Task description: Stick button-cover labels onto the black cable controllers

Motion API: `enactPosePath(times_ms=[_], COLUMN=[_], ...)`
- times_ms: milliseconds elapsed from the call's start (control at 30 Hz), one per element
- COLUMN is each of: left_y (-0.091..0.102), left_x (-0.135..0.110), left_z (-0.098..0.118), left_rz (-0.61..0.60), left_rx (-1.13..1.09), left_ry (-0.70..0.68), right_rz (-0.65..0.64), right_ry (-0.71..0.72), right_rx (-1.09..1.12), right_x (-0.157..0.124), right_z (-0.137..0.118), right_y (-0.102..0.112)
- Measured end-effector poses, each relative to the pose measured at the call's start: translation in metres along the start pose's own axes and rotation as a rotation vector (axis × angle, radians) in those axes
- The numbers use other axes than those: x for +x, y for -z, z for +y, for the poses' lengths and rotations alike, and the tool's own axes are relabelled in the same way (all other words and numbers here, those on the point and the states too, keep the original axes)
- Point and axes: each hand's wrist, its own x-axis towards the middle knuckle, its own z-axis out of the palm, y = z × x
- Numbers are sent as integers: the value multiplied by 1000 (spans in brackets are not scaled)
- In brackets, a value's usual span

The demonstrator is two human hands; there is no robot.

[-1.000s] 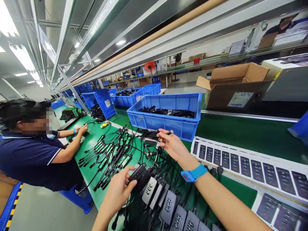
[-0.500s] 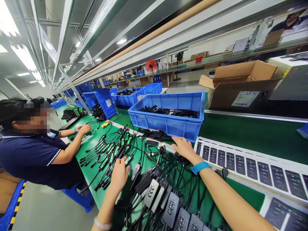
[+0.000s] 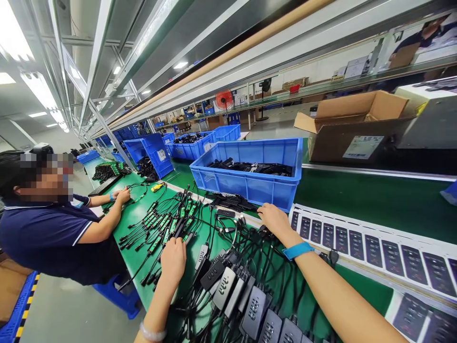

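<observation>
My left hand [image 3: 173,261] is closed at the near edge of a spread of green circuit boards [image 3: 166,234] with black cables. Its fingertips pinch a small board, partly hidden by the fingers. My right hand [image 3: 274,221], with a blue wristband, reaches to the base of the large blue bin [image 3: 246,183]. Its fingers curl down onto the right end of a pile of black plastic casings [image 3: 232,201], and the tips are partly hidden. Between my arms lie several grey and black cabled units [image 3: 255,309] with slotted faces.
A white strip of dark printed panels [image 3: 357,244] runs along the right. An open cardboard box [image 3: 346,133] stands behind the green bench. At the left a co-worker [image 3: 53,228] handles cabled boards. More blue bins [image 3: 189,145] stand farther back.
My left hand has drawn its fingers together and turned slightly over the board. My right hand has shifted a little right, its fingers more bunched. The co-worker's hands moved slightly.
</observation>
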Motion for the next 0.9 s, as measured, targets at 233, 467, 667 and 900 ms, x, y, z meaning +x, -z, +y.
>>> enactPosePath(times_ms=[233, 467, 667, 900], left_y=[2, 0, 18, 46], left_x=[-4, -1, 2, -6], left_z=[-5, -11, -25, -17], left_rz=[-25, 58, 148, -57], left_rx=[-93, -368, -875, -1436], left_ry=[-51, 63, 171, 125], right_rz=[-4, 3, 136, 151], right_ry=[-35, -159, -168, 128], right_rx=[-2, 67, 297, 886], right_x=[-1, -1, 4, -13], right_z=[-7, -10, -15, -64], right_y=[7, 21, 62, 107])
